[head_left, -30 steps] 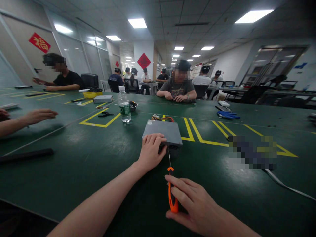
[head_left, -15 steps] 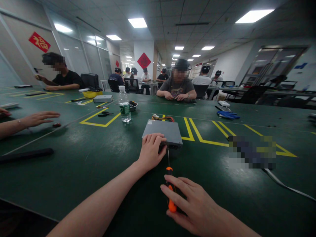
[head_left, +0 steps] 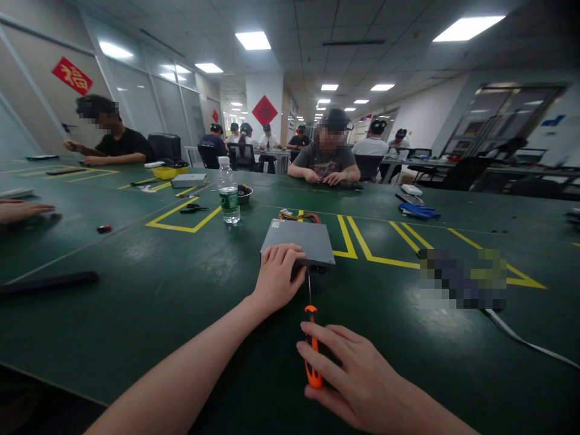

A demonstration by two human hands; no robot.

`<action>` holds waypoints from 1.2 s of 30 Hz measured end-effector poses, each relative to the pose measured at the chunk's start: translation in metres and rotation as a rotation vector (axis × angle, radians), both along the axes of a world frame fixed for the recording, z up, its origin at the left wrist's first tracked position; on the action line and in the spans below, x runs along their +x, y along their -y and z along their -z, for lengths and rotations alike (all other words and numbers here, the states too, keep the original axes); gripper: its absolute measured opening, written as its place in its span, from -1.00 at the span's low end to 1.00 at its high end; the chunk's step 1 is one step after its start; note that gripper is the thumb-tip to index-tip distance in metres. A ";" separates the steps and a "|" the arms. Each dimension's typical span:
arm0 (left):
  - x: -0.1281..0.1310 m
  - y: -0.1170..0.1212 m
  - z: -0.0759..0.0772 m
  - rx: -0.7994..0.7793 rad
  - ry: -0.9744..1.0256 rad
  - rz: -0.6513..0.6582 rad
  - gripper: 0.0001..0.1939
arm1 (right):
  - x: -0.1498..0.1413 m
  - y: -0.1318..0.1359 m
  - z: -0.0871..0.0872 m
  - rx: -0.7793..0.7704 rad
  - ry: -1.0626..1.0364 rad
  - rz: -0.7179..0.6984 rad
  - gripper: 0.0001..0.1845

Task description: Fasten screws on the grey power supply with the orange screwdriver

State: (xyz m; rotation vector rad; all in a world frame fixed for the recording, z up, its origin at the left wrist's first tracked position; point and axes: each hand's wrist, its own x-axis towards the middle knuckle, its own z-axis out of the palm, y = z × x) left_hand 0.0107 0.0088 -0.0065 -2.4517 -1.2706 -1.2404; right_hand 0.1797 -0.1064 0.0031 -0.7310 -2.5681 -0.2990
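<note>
A grey metal computer power supply point(head_left: 301, 238) lies flat on the green table, with a bundle of coloured wires point(head_left: 303, 216) at its far side. My left hand point(head_left: 278, 275) grips its near left part, fingers over the top and thumb at the near face. An orange and black screwdriver point(head_left: 312, 362) points away from me, its shaft reaching the near face of the power supply. The exact spot its tip touches is too small to make out. Fingers and thumb of my right hand point(head_left: 348, 368) are closed round the screwdriver's handle.
A water bottle point(head_left: 229, 193) stands left of the power supply, before a small bowl point(head_left: 244, 193). Blue gloves point(head_left: 419, 211) lie to the right. A black bar point(head_left: 49, 284) and a co-worker's hand point(head_left: 25, 210) are at left. Another person point(head_left: 324, 157) sits opposite.
The screwdriver's handle has turned slightly within my right hand's fingers. My left hand and the power supply stay put. At left, the co-worker's hand has drawn back toward the edge of view.
</note>
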 end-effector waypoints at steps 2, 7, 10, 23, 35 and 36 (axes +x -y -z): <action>0.000 0.000 0.000 0.004 0.001 -0.002 -0.82 | 0.000 -0.002 0.002 0.066 -0.058 -0.016 -0.65; 0.001 0.001 0.000 0.001 0.002 -0.005 -0.81 | 0.002 -0.003 0.007 0.035 -0.109 -0.011 -0.64; 0.001 0.001 -0.001 0.000 0.004 0.002 -0.81 | 0.001 -0.001 0.003 -0.032 -0.009 0.020 -0.60; 0.000 0.000 0.000 -0.001 -0.005 0.000 -0.81 | 0.001 -0.004 0.003 0.007 -0.028 0.006 -0.60; 0.000 -0.001 0.001 -0.005 -0.013 -0.002 -0.79 | 0.007 -0.006 0.004 0.074 -0.148 -0.009 -0.66; -0.001 -0.001 0.001 -0.004 -0.011 -0.003 -0.79 | 0.007 -0.007 0.004 0.070 -0.111 -0.007 -0.68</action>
